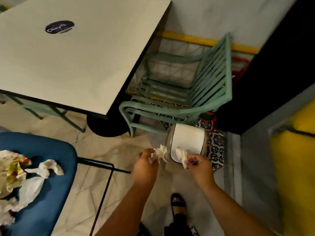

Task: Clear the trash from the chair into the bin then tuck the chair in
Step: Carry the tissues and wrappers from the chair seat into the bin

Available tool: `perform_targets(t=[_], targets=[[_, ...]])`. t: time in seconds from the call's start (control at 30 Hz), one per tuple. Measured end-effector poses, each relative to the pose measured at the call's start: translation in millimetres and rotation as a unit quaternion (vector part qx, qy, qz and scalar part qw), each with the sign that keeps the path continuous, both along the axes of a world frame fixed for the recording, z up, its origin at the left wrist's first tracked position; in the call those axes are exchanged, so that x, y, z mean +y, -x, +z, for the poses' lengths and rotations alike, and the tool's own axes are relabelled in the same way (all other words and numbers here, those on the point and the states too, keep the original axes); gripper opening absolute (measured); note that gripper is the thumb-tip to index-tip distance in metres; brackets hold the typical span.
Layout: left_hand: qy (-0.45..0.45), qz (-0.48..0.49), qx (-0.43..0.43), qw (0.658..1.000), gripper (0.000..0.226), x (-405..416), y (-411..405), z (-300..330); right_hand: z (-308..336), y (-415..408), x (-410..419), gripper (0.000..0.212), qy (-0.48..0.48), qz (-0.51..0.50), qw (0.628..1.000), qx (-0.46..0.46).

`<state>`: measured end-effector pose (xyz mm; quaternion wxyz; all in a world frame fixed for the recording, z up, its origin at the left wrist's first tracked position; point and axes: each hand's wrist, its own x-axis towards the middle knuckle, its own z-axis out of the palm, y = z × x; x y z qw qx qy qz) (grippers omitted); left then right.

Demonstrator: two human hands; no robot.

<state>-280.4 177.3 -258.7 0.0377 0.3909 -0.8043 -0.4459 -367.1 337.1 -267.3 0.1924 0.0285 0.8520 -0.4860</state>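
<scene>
Both bare forearms reach forward from the bottom of the head view, with a foot in a black sandal (178, 200) on the pale marble floor between them. Left hand (146, 163) has its fingers curled round a crumpled white tissue (161, 151), which sticks out past the fingertips. Right hand (198, 165) pinches a second crumpled white tissue (181, 155) between thumb and fingers, the paper hanging over the near edge of the small beige bin with a white swing lid (187, 142).

That bin stands on the floor just beyond both hands, beside the mint-green slatted metal chair (196, 92) pushed under the grey square table (76, 62). The lid looks closed, so I judge a tissue simply let go could land on top or slide off onto the patterned tiles; the flap probably has to be pushed in first. The left tissue sits beside the bin's left side, not over it, so dropped from there it would likely miss.

Most of the trash is not yet dealt with. On the blue upholstered chair (56, 150) at the left lies a heap of crumpled wrappers and white plastic bags (25, 172), spread toward the seat's edge. Several more trips look needed, and loose pieces could spill if grabbed in 1 armful. This chair stands apart from the table, its thin black metal leg (104, 193) angled across the floor, so tucking it in is not yet done.
</scene>
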Motion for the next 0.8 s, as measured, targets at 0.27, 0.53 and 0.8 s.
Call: perform_targets(t=[0.27, 0.53, 0.8], targets=[[-0.020, 0.027, -0.013, 0.999, 0.023, 33, 53, -39, -52, 35, 16, 0.023, -0.196, 0.208, 0.943, 0.170], [0.007, 0.050, -0.017, 0.999, 0.026, 33, 56, -60, -69, 46, -19, 0.035, -0.365, 0.368, 0.829, 0.210], [0.026, 0.001, -0.039, 0.999, 0.028, 43, 65, -65, -74, 53, -11, 0.028, -0.360, 0.372, 0.851, 0.087]])
